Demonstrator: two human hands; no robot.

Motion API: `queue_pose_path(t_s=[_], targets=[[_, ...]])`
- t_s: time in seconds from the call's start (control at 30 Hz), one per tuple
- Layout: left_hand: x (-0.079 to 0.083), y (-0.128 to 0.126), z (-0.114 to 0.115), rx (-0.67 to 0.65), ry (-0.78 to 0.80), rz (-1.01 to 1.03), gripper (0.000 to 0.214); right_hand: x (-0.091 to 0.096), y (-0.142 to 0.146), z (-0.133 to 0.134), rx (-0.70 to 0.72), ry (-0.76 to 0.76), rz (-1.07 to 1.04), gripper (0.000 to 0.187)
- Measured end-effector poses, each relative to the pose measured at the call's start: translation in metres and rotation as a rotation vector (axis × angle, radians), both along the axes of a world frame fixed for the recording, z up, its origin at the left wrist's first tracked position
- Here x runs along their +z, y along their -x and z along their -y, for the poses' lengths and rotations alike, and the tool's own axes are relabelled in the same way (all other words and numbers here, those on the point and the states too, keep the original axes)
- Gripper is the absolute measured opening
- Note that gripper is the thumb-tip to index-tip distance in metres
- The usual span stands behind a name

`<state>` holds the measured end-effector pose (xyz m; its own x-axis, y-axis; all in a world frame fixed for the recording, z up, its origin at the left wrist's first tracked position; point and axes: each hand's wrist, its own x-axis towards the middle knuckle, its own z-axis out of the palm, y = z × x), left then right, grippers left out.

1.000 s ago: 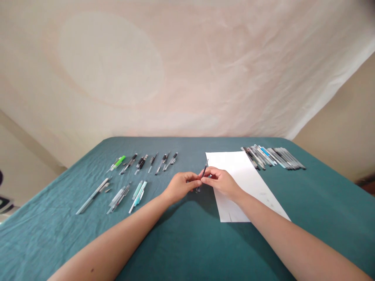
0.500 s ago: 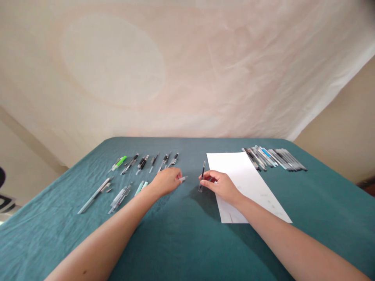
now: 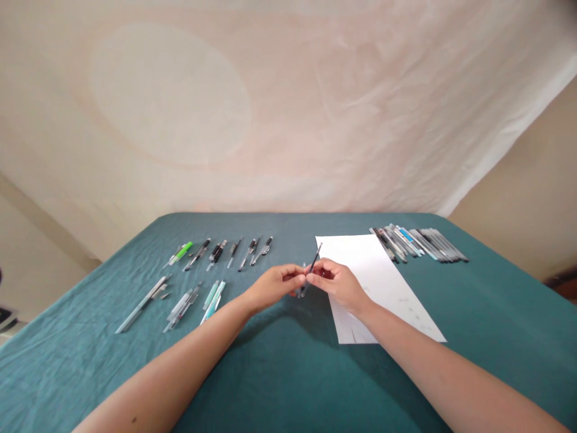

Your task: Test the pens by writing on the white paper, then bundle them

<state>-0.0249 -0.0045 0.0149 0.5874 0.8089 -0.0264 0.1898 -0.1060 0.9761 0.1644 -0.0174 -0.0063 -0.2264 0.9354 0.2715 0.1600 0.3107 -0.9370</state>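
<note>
In the head view, my right hand (image 3: pixel 338 282) pinches a slim dark pen (image 3: pixel 317 255), which leans with its upper end to the right. My left hand (image 3: pixel 276 285) meets it from the left, thumb and fingers closed around a small clear plastic piece (image 3: pixel 302 292). The fingertips of both hands touch or nearly touch, so they hide most of that piece and the pen's middle. Whether the piece is joined to the pen I cannot tell. Both hands are just above the table, beside the left edge of a white sheet of paper (image 3: pixel 374 264).
A green cloth covers the table (image 3: pixel 279 373). Dismantled pens and caps lie in small groups on the left, including a bright green cap (image 3: pixel 182 251) and turquoise pen parts (image 3: pixel 213 299). A row of clear and grey pen barrels (image 3: pixel 419 243) lies at the back right.
My left hand has moved right with the clear piece, up to my right hand. The pen in my right hand has tilted from nearly upright to leaning right.
</note>
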Motion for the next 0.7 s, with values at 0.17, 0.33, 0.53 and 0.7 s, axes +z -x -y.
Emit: queue_pose_path(t_s=[0.17,0.33,0.53,0.7], targets=[[0.001,0.0,0.0,-0.062,0.028,0.058,0.032,0.0,-0.001,-0.003,0.03,0.061,-0.131,0.033],[0.004,0.0,0.004,-0.147,0.126,0.173,0.032,-0.005,-0.002,-0.006,0.152,0.202,-0.168,0.034],[0.004,0.0,0.006,-0.153,0.211,0.228,0.032,0.0,-0.009,-0.012,0.124,0.247,-0.226,0.025],[-0.009,-0.001,0.001,-0.15,0.221,0.142,0.028,0.022,-0.046,-0.029,-0.124,0.113,-0.397,0.025]])
